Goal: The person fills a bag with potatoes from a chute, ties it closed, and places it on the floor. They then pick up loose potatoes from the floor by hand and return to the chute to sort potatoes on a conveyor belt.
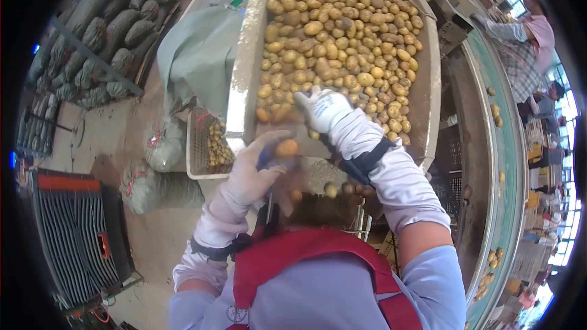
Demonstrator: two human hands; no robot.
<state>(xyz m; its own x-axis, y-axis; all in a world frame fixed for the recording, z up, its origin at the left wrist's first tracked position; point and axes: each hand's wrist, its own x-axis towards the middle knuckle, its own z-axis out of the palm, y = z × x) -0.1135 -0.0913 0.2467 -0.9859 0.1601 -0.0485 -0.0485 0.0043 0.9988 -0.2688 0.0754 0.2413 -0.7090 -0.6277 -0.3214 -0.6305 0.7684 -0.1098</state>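
My left hand (252, 174), in a pale glove with blue on its palm side, is over the near lip of a metal-sided chute (243, 79). Its fingers and thumb are spread, with an orange-brown potato (286, 148) between their tips in this view. My right hand (327, 110), in a white glove, reaches onto the near edge of the potato pile (348, 36). Its thumb stands apart to the left, while the other fingers are partly hidden against the potatoes. Blurred potatoes are near the lip, and a few lie lower down, including a yellowish one (331, 190).
A green conveyor belt (510, 165) carrying scattered potatoes runs along the right. A person in pink (541, 36) stands beside it. On the left are a potato-filled crate (197, 146), tied sacks (164, 146), stacked sacks (125, 24) and a ribbed dark unit (76, 238).
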